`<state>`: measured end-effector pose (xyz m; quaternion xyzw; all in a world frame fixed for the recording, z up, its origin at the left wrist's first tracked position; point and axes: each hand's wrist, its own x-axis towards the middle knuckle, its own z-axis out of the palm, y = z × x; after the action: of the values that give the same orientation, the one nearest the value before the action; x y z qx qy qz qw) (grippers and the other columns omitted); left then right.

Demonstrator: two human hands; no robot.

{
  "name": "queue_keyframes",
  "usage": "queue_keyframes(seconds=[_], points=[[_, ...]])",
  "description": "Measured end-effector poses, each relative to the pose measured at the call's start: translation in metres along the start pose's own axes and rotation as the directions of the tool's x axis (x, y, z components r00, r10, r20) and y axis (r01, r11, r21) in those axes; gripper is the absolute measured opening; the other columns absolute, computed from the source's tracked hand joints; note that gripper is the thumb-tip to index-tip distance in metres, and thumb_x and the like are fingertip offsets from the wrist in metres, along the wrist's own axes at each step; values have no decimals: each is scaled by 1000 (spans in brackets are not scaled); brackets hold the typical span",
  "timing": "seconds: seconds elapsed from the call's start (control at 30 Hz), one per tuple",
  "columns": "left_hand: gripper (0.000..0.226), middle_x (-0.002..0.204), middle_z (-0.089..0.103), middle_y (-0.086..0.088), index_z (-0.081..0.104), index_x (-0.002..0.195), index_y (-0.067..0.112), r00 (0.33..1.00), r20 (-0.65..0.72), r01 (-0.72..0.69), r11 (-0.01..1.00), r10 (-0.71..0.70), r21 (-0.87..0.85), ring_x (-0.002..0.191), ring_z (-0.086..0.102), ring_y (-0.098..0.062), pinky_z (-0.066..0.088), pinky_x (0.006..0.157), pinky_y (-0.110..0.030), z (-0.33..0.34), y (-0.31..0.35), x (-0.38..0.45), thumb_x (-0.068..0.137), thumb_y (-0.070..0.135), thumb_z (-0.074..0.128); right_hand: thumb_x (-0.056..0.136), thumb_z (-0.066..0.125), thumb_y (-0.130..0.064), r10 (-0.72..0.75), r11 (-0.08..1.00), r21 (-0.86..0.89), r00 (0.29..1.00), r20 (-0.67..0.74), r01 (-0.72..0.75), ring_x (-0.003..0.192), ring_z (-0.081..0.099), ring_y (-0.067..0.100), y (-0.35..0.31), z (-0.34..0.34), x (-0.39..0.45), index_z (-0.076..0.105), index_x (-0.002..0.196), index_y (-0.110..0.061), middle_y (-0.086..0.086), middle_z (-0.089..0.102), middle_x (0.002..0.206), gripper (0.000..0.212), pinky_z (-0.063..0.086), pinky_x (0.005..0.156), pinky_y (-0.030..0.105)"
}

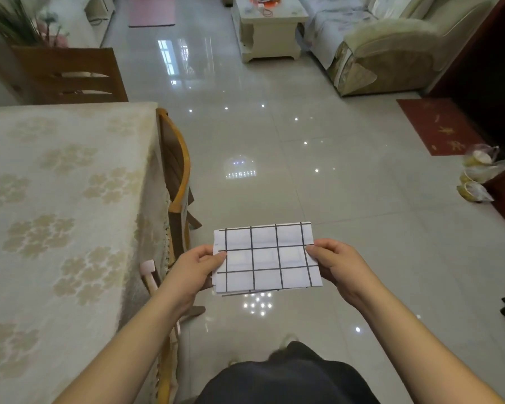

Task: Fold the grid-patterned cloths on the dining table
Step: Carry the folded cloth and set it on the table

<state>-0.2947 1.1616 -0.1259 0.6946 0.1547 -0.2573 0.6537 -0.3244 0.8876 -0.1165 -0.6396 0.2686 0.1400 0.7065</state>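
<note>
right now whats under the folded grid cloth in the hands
Beneath the folded grid cloth only glossy floor tiles show, no table. The left hand and right hand pinch its side edges. The fingers underneath and the floor directly below are covered.

Table (pixel 56 199) at left carried only a cream floral tablecloth (pixel 70 158). Tiled floor (pixel 274 170) held a red mat (pixel 440 126) and chairs (pixel 175 170).

A wooden chair (pixel 174 170) is tucked beside the table at nine o'clock. A sofa (pixel 391 45), red mat (pixel 440 126) and plastic bags (pixel 475 176) lie toward two o'clock.
</note>
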Motion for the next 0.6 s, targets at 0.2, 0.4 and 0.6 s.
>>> queue_keyframes(seconds=[0.2,0.4,0.6], points=[[14,89,76,-9,68,98,10,998,-69,2,1000,0,20,82,71,-26,57,74,-37,33,53,83,94,21,60,91,62,-9,11,1000,16,1000,0,-11,57,60,8,-37,-22,90,64,105,4,-2,65,68,19,50,56,18],[20,99,73,-19,65,105,3,990,-139,37,999,-40,-22,81,68,-26,56,75,-37,65,112,157,94,18,59,90,63,-7,26,999,41,998,53,-28,59,64,8,-97,-45,176,64,107,3,4,70,79,20,50,56,18],[23,101,73,-16,64,107,1,985,-170,15,1000,-19,-20,80,68,-21,54,59,-25,72,164,206,95,20,58,90,63,-7,10,1000,-6,994,112,-9,54,61,4,-155,-50,243,65,106,1,-3,68,70,18,50,55,17]])
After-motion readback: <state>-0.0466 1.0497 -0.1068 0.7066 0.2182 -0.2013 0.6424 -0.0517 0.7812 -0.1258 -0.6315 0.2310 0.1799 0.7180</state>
